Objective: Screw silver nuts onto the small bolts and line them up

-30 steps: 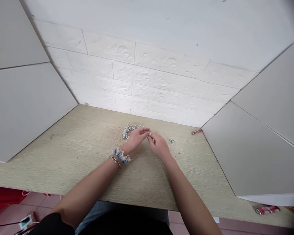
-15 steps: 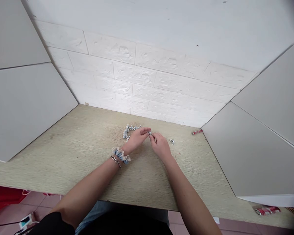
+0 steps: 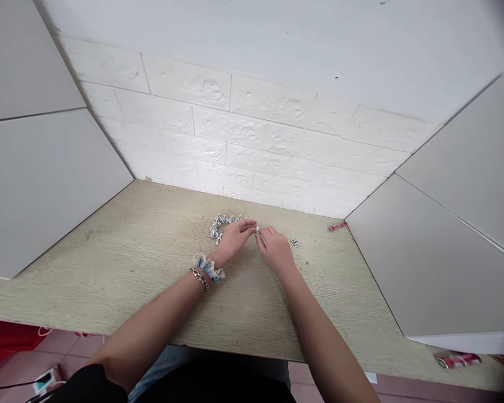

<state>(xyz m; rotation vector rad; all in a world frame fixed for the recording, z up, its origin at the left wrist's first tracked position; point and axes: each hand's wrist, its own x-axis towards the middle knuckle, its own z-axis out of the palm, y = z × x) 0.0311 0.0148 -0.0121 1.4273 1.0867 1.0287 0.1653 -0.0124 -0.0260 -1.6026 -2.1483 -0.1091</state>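
Observation:
Above the middle of the table, my left hand (image 3: 234, 237) and my right hand (image 3: 276, 248) meet fingertip to fingertip. Between them is a small silvery bolt (image 3: 256, 229), pinched from both sides and mostly covered by the fingers. Behind and left of my left hand, several silvery bolts with washers (image 3: 214, 230) stand in a curved row, partly hidden by that hand. Just right of my right hand lies a little cluster of silvery nuts (image 3: 294, 242).
The wooden table (image 3: 151, 263) runs back to a white brick-patterned wall (image 3: 252, 140). Grey panels (image 3: 46, 184) close off both sides. One red battery-like cylinder (image 3: 337, 226) lies by the right panel, another red cylinder (image 3: 459, 361) near the front right edge.
Both hands stay in nearly the same place. The right fingers have shifted slightly around the small bolt; the row of bolts and the nuts are unmoved.

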